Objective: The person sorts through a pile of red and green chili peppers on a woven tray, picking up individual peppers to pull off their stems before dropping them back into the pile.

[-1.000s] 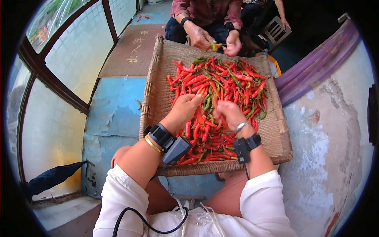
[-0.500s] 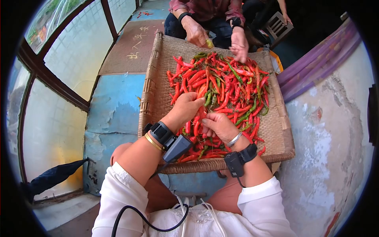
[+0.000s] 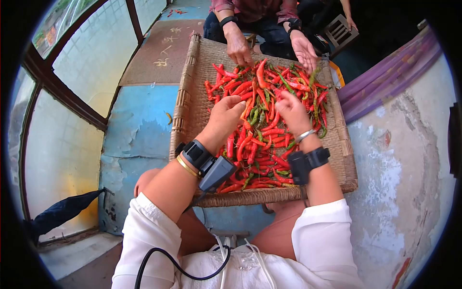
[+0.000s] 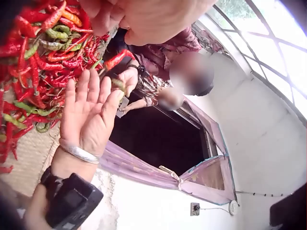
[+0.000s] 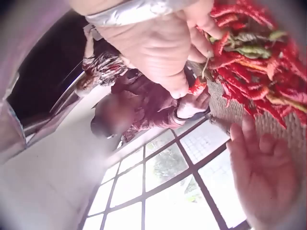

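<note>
My left hand (image 3: 222, 120) hovers over the left part of a heap of red and green chili peppers (image 3: 255, 149) in a woven tray (image 3: 344, 159). In the right wrist view, the left hand (image 5: 266, 175) shows its palm, fingers fairly straight and holding nothing. My right hand (image 3: 293, 114) is over the far right part of the heap. The left wrist view shows the right hand (image 4: 91, 110) palm-up with fingers extended. A red chili pepper (image 4: 120, 58) appears beyond its fingertips, and a greenish chili pepper (image 4: 117, 84) overlaps its thumb area.
Across the tray, another person's hand (image 3: 238, 48) reaches to the heap, and their other hand (image 3: 304, 50) is spread beside a yellow-green pepper (image 3: 314, 76). A framed window (image 3: 82, 62) stands left; a peeling wall (image 3: 385, 168) and purple curtain (image 3: 390, 74) stand right.
My right hand came back toward the left hand, then moved away to the far right over the heap. The left hand stayed nearly in place. The other person's hands moved down to the peppers.
</note>
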Tool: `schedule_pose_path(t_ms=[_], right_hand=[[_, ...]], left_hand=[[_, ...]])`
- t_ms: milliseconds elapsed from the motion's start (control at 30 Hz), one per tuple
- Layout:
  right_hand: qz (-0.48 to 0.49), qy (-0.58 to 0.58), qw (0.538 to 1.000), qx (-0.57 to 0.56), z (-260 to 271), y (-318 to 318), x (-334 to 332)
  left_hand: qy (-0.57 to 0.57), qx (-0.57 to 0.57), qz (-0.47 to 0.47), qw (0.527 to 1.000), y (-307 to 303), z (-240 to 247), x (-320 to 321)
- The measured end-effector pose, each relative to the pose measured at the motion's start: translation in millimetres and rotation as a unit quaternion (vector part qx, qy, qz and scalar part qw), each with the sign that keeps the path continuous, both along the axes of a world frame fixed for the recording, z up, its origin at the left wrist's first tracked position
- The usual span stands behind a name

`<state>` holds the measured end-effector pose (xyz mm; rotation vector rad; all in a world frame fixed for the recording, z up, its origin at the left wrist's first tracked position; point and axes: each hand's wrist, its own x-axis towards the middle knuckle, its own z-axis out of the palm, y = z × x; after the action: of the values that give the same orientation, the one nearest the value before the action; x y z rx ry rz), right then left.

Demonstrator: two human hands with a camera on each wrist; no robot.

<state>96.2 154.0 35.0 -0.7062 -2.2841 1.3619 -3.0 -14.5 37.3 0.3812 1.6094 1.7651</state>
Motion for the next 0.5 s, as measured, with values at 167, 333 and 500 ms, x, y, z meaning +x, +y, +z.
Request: schedule_pose_path(t_ms=[167, 333, 500], right_hand=[[0.237, -0.143, 0.899, 0.341, -43, -41, 17], [0.255, -0.134, 0.898, 0.333, -55, -47, 17], [0.220, -0.077, 0.932, 0.278, -40, -45, 19]], left_hand=[[-0.021, 0.023, -0.016, 0.999, 4, -6, -1], [-0.012, 0.023, -0.037, 0.999, 3, -8, 2], [0.171, -0.072, -0.141, 0.973, 7, -30, -2]])
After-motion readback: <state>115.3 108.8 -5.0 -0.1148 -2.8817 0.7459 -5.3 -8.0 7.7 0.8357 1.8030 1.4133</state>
